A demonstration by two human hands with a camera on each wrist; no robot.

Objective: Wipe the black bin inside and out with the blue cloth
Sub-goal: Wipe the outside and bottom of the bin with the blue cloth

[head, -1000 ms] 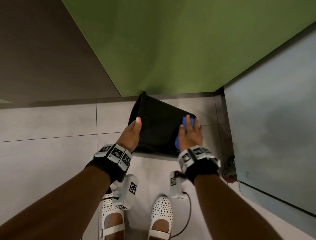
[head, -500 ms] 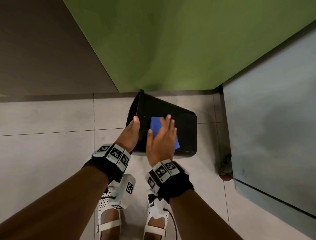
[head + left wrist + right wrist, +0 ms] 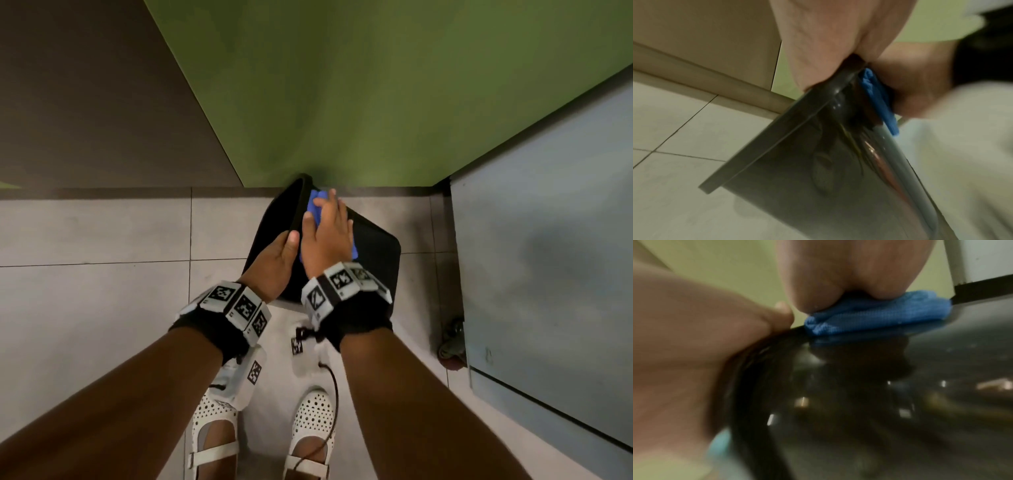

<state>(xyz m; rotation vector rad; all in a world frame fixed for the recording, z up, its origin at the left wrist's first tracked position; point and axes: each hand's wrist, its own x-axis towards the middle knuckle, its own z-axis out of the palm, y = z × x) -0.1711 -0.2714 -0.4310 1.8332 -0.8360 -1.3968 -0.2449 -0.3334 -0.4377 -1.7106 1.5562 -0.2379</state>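
Observation:
The black bin (image 3: 373,253) lies tipped on the tiled floor, its mouth turned left and away toward the green wall. My left hand (image 3: 277,257) grips the near rim, thumb on the outside; the other fingers are hidden. My right hand (image 3: 329,236) lies flat with straight fingers on the blue cloth (image 3: 313,205), pressing it against the bin's upper outer side just beside the rim. The left wrist view shows the glossy bin wall (image 3: 797,162) with the cloth (image 3: 875,95) at its top edge. In the right wrist view the cloth (image 3: 869,316) is squashed under my palm on the bin (image 3: 859,386).
A green wall (image 3: 376,85) stands right behind the bin, with a brown wall (image 3: 85,96) to its left. A grey cabinet (image 3: 548,257) on a caster wheel (image 3: 452,342) is close on the right. My feet in white shoes (image 3: 212,428) are just below the bin.
My right hand has slid the cloth from the bin's right end across its side to the rim at the left. The left hand has kept its hold on the rim.

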